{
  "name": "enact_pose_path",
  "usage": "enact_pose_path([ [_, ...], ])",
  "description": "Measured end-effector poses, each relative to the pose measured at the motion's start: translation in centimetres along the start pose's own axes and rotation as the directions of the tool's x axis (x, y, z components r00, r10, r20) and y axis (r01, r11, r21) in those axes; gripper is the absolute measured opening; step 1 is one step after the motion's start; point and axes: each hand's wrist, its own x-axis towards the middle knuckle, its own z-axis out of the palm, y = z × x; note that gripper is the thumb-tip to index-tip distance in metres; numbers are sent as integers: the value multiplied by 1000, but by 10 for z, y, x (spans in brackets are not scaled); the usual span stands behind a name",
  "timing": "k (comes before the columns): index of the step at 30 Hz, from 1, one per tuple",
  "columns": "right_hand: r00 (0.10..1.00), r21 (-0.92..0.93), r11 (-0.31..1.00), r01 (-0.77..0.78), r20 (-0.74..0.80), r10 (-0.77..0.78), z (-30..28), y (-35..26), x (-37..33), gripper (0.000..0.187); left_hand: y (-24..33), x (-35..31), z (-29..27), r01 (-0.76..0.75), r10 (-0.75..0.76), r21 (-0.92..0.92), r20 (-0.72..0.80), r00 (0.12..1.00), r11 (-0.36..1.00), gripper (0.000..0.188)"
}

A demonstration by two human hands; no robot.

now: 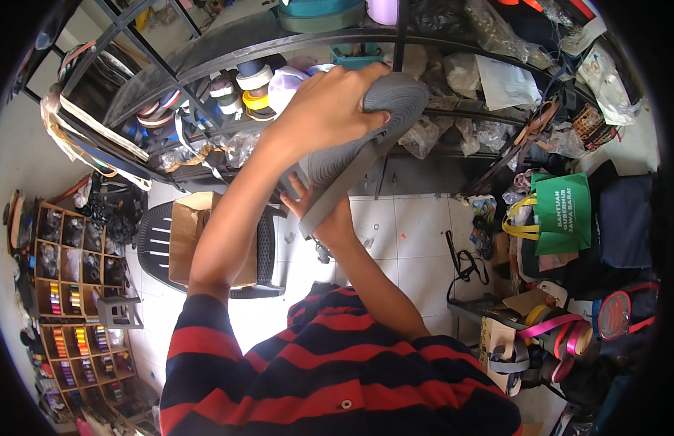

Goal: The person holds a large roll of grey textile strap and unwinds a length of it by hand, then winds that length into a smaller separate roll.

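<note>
While two hands (330, 109) reach out, one grips one grey roll (404, 102).

I'm getting blown-out glare on the floor (261, 312), way dimmer shelves (242, 48) up top, plus fisheye bend and black corners.

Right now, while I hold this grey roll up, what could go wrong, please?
1. The outer strap stands away from the roll of grey webbing at its lower end, so more turns might slip loose.
2. The left hand has its grip over the roll's upper side, while the right hand, fingers spread, is behind the strap; if the left grip weakens, the roll could drop.
3. A falling roll might hit the dark chair or its cardboard box.
</note>
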Motion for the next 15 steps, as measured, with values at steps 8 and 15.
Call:
enact_pose_path([
  [8, 977, 87, 996, 26, -214, -7, -9, 8, -4, 37, -19, 10, 23, 63, -72, 69, 136, 988, 996, 56],
  [15, 763, -348, 915, 205, -529, -373, 10, -26, -18, 58, -70, -21, 49, 126, -166, -499, -35, 986, 857, 49],
])
